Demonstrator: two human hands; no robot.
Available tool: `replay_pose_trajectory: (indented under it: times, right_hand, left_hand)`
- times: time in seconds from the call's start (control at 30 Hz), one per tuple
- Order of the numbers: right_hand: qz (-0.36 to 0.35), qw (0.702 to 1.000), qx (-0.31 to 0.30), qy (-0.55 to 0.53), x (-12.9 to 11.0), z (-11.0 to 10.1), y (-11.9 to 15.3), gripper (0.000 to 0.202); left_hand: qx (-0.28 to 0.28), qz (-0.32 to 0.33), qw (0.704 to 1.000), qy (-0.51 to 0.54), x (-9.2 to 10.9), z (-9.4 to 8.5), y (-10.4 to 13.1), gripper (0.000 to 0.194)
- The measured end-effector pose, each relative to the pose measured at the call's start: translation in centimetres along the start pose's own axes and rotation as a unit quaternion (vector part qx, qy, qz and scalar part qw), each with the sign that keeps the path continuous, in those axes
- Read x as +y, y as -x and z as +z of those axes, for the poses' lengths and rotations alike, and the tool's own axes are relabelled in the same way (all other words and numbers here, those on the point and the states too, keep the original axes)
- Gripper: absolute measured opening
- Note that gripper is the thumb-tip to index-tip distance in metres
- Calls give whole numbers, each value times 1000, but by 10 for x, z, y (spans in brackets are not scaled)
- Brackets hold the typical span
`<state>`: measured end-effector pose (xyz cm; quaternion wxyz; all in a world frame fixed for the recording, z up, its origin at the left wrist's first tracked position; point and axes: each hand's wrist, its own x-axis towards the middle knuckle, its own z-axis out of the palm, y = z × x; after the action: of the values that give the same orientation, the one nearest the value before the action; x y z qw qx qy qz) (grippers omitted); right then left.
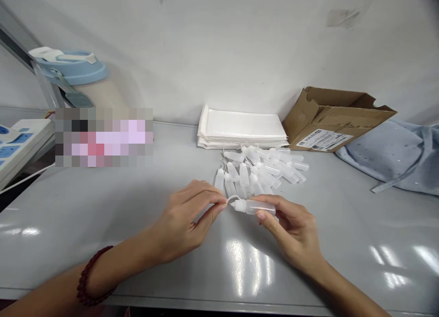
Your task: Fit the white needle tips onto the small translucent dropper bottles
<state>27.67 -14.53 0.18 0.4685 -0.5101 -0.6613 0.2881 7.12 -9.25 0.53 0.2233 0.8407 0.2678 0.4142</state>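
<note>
My right hand (291, 228) grips a small translucent dropper bottle (255, 207) that lies sideways, its tip pointing left. A thin strap curves from the bottle's neck to the fingertips of my left hand (192, 216), which are pinched together at the nozzle. What sits between those fingertips, probably the strap's small cap, is mostly hidden. Just beyond my hands is a loose pile of similar dropper bottles (244, 174) on the grey table (144, 202).
White padded envelopes (245, 123) are stacked against the wall. An open cardboard box (338, 120) stands right of them, beside grey-blue cloth (394, 157). At left are a tumbler with a blue lid (78, 70), a power strip (20, 147) and a blurred-out patch.
</note>
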Motion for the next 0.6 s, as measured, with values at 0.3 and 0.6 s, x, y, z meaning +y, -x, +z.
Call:
replay_pose_trajectory:
  times: [0.3, 0.6]
  right_hand:
    - [-41, 999, -8, 20, 5, -5, -2, 22]
    - [-13, 1000, -9, 12, 5, -5, 0, 20]
  left_hand:
    - [11, 35, 999, -40, -2, -6, -4, 15]
    - [-6, 95, 990, -104, -2, -10, -6, 15]
